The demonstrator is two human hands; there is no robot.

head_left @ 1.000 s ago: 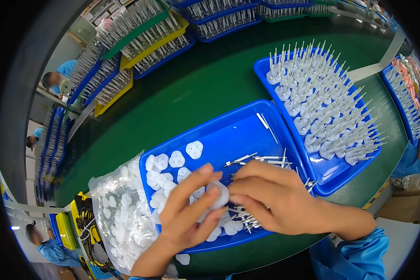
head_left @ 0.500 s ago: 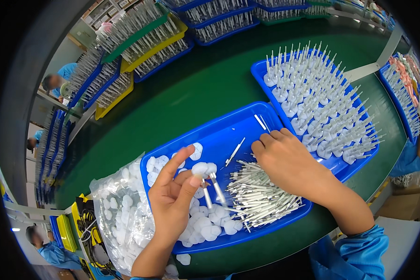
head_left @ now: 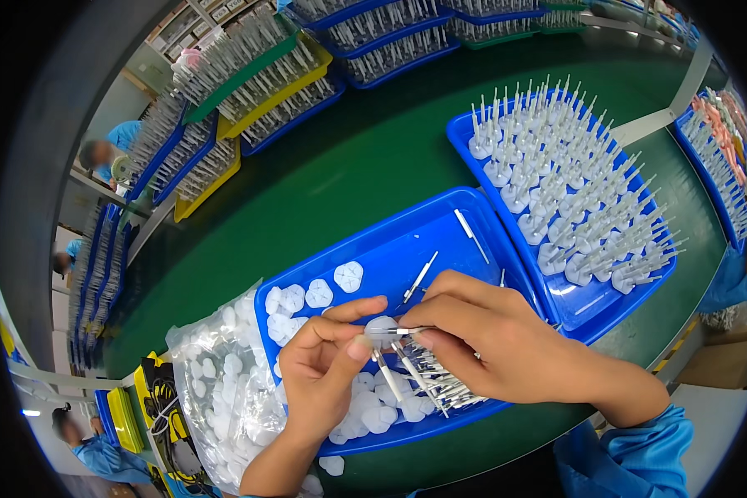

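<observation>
Left hand (head_left: 319, 373) pinches white disc (head_left: 382, 329); right hand (head_left: 494, 340) grips metal pin (head_left: 407, 331). Best kept square, pressed straight over blue tray (head_left: 390, 249).

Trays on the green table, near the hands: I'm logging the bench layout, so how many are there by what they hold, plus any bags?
Blue tray of loose white discs and pins: 1
Blue tray of upright assembled pins: 1
Clear bag of white discs: 1
Total: 3

The stacked trays along the far edge are too crowded to count.
</observation>
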